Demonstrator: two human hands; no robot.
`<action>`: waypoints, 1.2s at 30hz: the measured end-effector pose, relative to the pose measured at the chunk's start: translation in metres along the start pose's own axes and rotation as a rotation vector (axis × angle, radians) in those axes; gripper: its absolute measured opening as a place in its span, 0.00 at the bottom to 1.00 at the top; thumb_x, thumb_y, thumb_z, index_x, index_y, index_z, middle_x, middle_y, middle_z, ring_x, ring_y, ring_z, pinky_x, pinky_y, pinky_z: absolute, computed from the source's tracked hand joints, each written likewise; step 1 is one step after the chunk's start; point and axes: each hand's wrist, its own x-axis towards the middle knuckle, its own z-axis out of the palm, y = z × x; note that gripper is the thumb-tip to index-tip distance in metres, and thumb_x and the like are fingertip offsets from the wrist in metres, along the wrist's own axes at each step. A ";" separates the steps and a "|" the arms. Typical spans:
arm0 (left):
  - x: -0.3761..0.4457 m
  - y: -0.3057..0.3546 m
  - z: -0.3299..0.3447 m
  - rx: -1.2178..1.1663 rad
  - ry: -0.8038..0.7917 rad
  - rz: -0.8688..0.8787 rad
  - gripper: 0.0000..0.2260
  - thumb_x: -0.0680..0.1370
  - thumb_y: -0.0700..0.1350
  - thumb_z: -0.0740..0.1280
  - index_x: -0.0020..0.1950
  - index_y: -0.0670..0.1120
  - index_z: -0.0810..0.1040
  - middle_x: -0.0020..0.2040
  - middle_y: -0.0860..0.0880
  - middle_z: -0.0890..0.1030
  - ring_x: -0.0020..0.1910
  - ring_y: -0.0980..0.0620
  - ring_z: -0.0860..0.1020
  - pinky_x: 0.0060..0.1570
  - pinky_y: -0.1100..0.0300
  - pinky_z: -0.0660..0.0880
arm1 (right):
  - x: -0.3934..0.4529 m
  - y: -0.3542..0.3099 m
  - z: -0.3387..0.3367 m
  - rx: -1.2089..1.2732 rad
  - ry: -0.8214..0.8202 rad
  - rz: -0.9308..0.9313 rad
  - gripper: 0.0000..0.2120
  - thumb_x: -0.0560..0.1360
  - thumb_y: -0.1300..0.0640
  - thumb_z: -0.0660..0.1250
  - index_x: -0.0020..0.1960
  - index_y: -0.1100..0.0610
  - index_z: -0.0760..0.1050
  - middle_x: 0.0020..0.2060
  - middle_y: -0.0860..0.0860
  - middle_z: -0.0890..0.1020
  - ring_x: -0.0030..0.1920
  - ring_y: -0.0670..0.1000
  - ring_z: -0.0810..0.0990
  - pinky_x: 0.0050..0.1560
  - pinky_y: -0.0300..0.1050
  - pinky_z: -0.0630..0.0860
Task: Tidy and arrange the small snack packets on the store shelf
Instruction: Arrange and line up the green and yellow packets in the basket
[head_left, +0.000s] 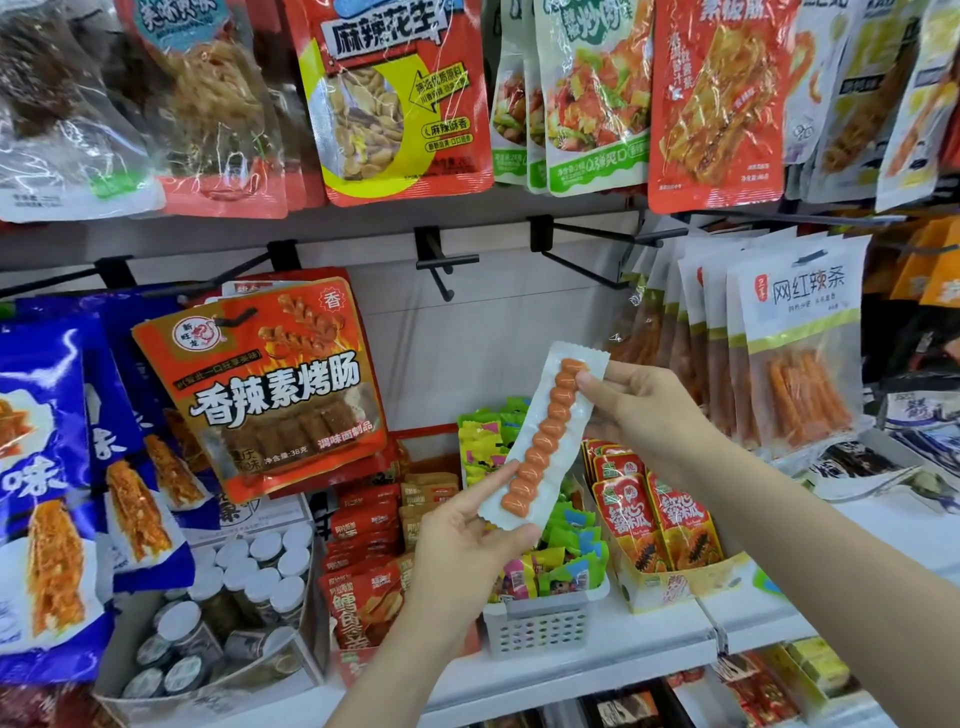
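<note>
packet in play: long white snack packet (545, 436) with an orange twisted stick sealed inside, held up tilted in mid-air in front of the shelf back, top end leaning right
left hand: left hand (467, 535) pinching the packet's bottom end, thumb under the lower edge, fingers curled behind it
right hand: right hand (636, 410) pinching the top end, thumb pressed on the front near the stick's upper tip
straight behind: two bare black hooks (441, 262) jutting from the rail, white back panel showing between hanging rows
below the packet: grey slotted basket (540, 621) on the white shelf (649, 649), heaped with green, yellow and pink small candies, partly hidden by the left hand and the packet
right of basket: open carton of red papaya packets (657, 519) standing upright, just beside the basket, right forearm crossing above it
left of basket: stacked red snack packets (363, 525), left wrist covering their right edge
far left low: clear box of small white-capped jars (249, 577)
hanging left: big red-orange sausage bag (265, 384) tilted on its hook, blue bags (47, 467) beside it
hanging right: row of white spicy strip bags (795, 353), close behind the right hand
top row: peanut bag (395, 93) and other large bags overhead
</note>
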 end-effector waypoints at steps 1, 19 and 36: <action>0.000 0.000 -0.001 -0.004 -0.003 0.003 0.26 0.70 0.26 0.72 0.59 0.52 0.81 0.53 0.55 0.86 0.52 0.56 0.84 0.45 0.66 0.79 | 0.000 0.000 0.000 0.007 0.004 -0.001 0.09 0.79 0.60 0.64 0.54 0.61 0.81 0.48 0.59 0.86 0.49 0.56 0.86 0.43 0.44 0.83; 0.012 0.005 -0.005 -0.480 -0.127 -0.242 0.20 0.78 0.53 0.63 0.67 0.45 0.77 0.62 0.43 0.82 0.53 0.46 0.83 0.49 0.58 0.80 | -0.004 -0.003 -0.013 0.200 -0.221 0.165 0.16 0.79 0.53 0.64 0.63 0.58 0.78 0.58 0.57 0.82 0.60 0.56 0.81 0.57 0.52 0.80; 0.044 -0.021 -0.015 0.426 0.065 0.336 0.25 0.74 0.32 0.72 0.64 0.56 0.76 0.66 0.55 0.74 0.66 0.61 0.73 0.62 0.54 0.76 | 0.002 -0.007 -0.021 -0.122 -0.008 0.141 0.11 0.78 0.59 0.67 0.54 0.67 0.79 0.44 0.58 0.86 0.42 0.50 0.86 0.40 0.36 0.81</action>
